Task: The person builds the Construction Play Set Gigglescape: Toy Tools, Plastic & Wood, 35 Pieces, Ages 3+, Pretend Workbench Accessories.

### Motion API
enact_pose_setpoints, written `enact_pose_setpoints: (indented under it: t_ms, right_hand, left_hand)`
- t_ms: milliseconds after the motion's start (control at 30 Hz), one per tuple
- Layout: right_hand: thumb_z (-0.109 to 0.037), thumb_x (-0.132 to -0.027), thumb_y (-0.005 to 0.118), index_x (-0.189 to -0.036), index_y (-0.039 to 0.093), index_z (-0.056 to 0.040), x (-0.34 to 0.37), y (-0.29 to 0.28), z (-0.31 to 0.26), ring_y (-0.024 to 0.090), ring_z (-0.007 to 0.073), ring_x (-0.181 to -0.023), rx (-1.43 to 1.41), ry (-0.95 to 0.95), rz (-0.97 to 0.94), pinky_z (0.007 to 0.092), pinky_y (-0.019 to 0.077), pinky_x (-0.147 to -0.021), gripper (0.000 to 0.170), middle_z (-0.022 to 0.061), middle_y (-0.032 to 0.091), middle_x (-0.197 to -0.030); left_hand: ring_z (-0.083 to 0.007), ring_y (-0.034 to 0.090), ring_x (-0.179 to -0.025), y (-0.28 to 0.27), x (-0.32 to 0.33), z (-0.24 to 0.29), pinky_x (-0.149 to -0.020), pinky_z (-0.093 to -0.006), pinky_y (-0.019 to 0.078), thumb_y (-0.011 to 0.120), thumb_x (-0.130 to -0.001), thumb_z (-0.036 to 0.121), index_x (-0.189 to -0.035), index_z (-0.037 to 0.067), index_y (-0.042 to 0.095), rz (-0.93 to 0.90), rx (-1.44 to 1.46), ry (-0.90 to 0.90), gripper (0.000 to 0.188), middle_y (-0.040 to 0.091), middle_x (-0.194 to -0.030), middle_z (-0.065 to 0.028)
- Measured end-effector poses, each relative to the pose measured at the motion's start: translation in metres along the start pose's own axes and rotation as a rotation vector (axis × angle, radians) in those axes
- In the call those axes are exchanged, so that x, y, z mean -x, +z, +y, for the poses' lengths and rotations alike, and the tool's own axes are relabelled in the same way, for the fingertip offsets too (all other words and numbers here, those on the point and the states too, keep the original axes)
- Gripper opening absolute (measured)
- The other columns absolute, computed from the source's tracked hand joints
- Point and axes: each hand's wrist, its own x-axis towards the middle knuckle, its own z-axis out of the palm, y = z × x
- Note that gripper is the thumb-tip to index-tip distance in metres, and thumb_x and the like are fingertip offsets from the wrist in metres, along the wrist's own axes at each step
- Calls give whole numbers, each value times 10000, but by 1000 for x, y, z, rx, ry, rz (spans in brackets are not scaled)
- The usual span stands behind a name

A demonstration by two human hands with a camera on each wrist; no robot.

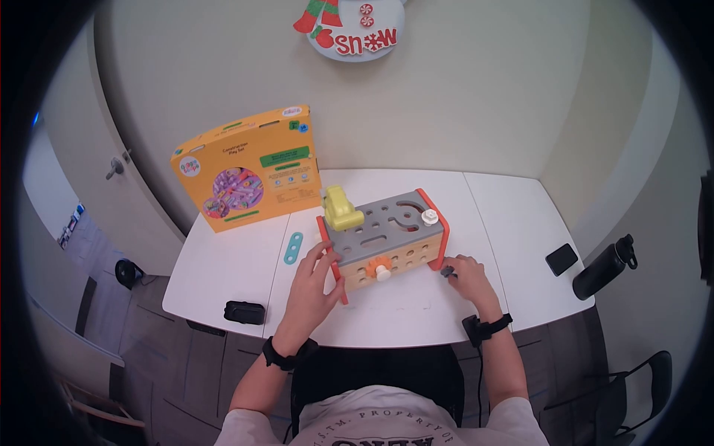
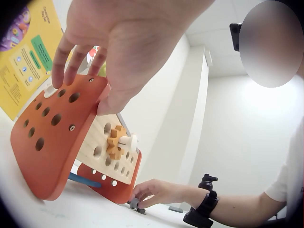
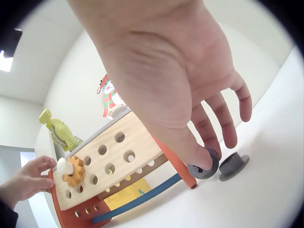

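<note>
A toy workbench (image 1: 349, 243) with a grey top, wooden front and red end panels stands at the table's middle. My left hand (image 1: 307, 295) grips its left red end panel (image 2: 54, 128), thumb on the front edge and fingers on the outer face. By the right end, my right hand (image 1: 471, 279) pinches a round grey plug (image 3: 205, 164) between thumb and finger at the tabletop. A second grey flanged plug (image 3: 233, 166) lies right beside it. On the wooden front sits an orange gear (image 3: 74, 172) with a white screw (image 3: 65, 166) through its middle.
A yellow-green toy piece (image 1: 342, 209) and a white screw (image 1: 430, 216) are on the bench top. Left of it lies a teal strip (image 1: 294, 248). A yellow play-set box (image 1: 249, 175) stands behind. Black case (image 1: 244, 312), phone (image 1: 561, 259) and bottle (image 1: 601, 269) lie toward the table's edges.
</note>
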Motion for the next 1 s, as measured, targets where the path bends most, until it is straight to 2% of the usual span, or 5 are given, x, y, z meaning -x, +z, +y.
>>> enact_pose_setpoints:
  t_ms: [133, 400, 700, 900, 1000]
  right_hand:
    - [20, -860, 703, -1107, 721, -90, 1, -17, 12, 711, 304, -952, -207, -52, -87, 419, 575, -820, 270, 112, 739, -1051]
    - [-13, -943, 713, -1203, 722, -79, 18, -69, -41, 692, 160, -909, -639, -272, -176, 306, 568, -763, 269, 55, 733, -1112]
    - [-32, -953, 717, -1275, 707, -92, 4, -27, -45, 665, 132, -880, -743, -331, -5, 288, 549, -774, 327, 70, 713, -1066]
    - [-69, -953, 758, -1009, 646, -7, -1, -6, -56, 610, 54, -703, -970, -173, 178, 220, 508, -658, 140, 42, 683, -905]
    - [-53, -962, 754, -890, 542, -39, -2, -1, -56, 610, 42, -688, -919, -108, 214, 213, 488, -613, 224, 29, 658, -839]
  left_hand:
    - [-366, 622, -1198, 0, -1, -1, -1004, -427, 530, 787, -819, 31, -1214, 33, 604, 5, -7, 14, 435, 551, -1426, -170]
    - [-363, 619, -1189, 0, -1, 1, -982, -432, 545, 774, -846, 60, -1266, 52, 597, -4, 57, -42, 456, 498, -1477, -179]
    - [-284, 649, -1139, 2, 0, -13, -868, -396, 583, 833, -850, 195, -1493, -3, 374, -107, 145, -223, 814, 585, -1314, -189]
    - [-302, 666, -1054, 8, 2, -13, -800, -385, 579, 823, -858, 219, -1496, -17, 352, -101, 226, -283, 827, 640, -1114, -192]
    - [-291, 692, -1069, 10, 1, -12, -802, -363, 609, 846, -858, 246, -1423, -67, 358, -180, 204, -377, 810, 637, -1210, -213]
